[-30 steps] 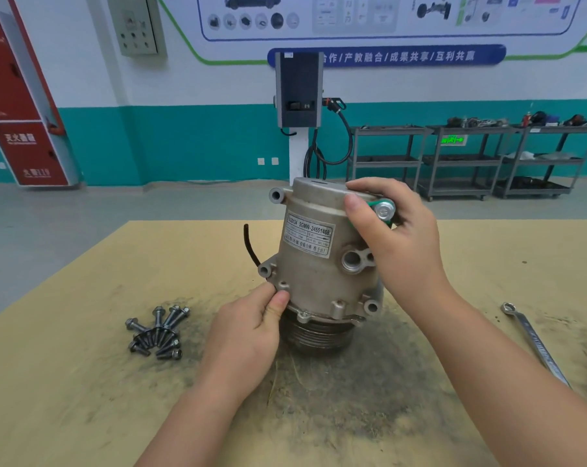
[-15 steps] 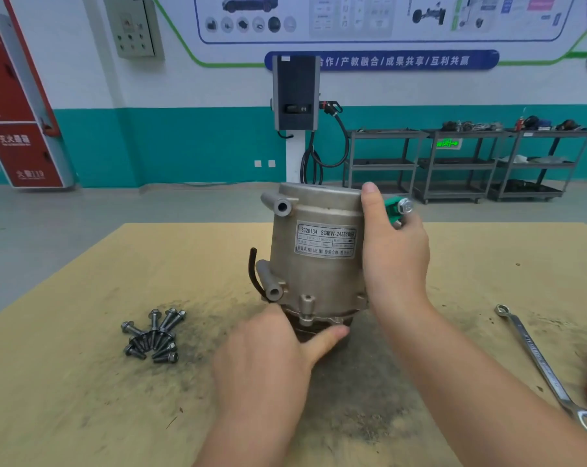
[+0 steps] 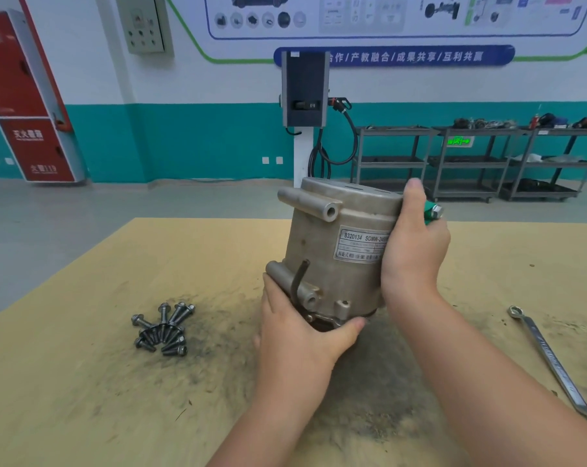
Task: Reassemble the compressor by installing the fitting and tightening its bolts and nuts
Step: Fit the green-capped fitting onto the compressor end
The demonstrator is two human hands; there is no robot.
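The compressor (image 3: 332, 251) stands tilted near the middle of the worktop (image 3: 83, 382). The left hand (image 3: 298, 335) cups its lower rim, thumb curled under the front. The right hand (image 3: 411, 251) grips its upper right side, thumb pointing up, with a green-capped fitting (image 3: 432, 212) showing behind the fingers. Loose bolts (image 3: 164, 326) lie toward the left edge, and a wrench (image 3: 551, 362) lies near the right edge.

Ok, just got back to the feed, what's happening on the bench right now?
A person has both hands on the compressor, which stands tilted on the table. The left hand grips its lower end, and the right hand holds the upper side next to a green-capped fitting. The bolts lie in a loose pile to the left, untouched, and a wrench lies on the table to the right. No bolt is being fitted at this moment.
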